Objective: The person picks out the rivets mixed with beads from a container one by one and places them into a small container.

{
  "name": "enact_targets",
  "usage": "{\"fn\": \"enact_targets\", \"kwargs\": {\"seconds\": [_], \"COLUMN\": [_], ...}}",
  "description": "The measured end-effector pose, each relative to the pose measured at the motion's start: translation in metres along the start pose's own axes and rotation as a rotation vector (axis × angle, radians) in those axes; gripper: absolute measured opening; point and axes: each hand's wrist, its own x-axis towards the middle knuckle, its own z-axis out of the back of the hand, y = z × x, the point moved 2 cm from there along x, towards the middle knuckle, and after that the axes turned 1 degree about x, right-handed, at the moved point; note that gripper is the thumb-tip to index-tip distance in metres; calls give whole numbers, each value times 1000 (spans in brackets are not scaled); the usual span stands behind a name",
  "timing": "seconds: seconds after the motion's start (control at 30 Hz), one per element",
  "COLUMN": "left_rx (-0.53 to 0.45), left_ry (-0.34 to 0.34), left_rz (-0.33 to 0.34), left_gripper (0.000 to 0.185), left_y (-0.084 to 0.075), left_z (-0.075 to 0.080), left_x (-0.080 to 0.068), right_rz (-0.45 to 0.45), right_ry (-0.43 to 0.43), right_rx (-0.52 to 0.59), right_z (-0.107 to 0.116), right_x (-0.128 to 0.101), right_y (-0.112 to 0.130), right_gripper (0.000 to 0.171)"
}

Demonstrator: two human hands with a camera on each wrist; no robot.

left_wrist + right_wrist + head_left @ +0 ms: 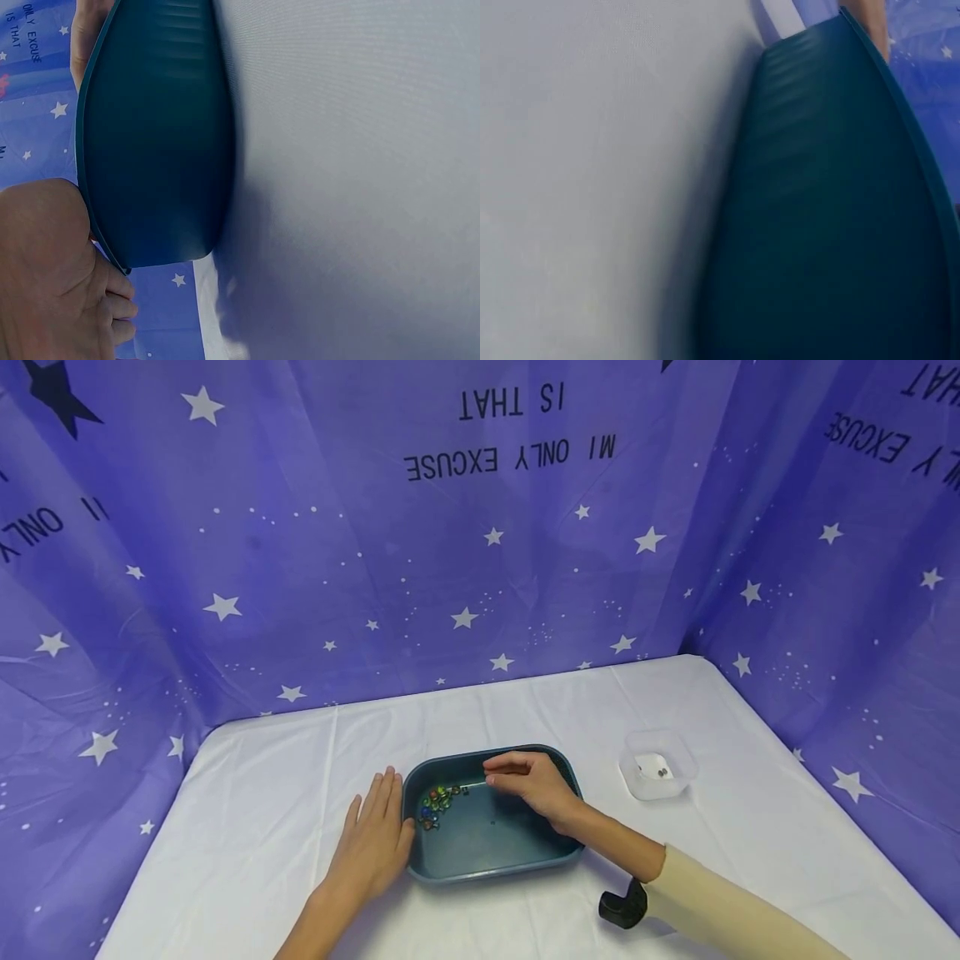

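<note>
A dark teal plastic tub (480, 872) sits on the table, with a cluster of small shiny multicoloured balls (438, 802), like glass marbles, at its left end. My left hand (375, 839) lies against the tub's left rim, its fingers straight; the left wrist view shows the palm (45, 277) by that rim. Over the right half of the tub is my right hand (536, 785), fingers pointing left and slightly bent, thumb apart from them. Nothing shows between its fingers. The right wrist view shows mostly the tub's outer wall (832, 195), with the right hand out of sight.
To the right of the tub stands a small clear plastic box (652, 785) with a few tiny dark pieces in it. A black mount (624, 906) is at the right wrist. White cloth (262, 793) covers the table; purple star-printed curtains (420, 568) enclose it.
</note>
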Motion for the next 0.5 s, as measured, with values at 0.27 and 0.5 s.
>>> {"fn": "enact_targets", "kwargs": {"seconds": [0.27,0.5], "left_rx": [-3,-2], "left_ry": [5,12], "left_rz": [-1,3], "left_gripper": [63,63], "left_y": [0,-1], "left_z": [-1,0], "left_x": [1,0], "right_rz": [-19,-36], "right_ry": [18,38], "right_rx": [-98,-105], "right_z": [-17,-22], "right_x": [5,10], "right_y": [-8,-11], "right_gripper": [30,31]}}
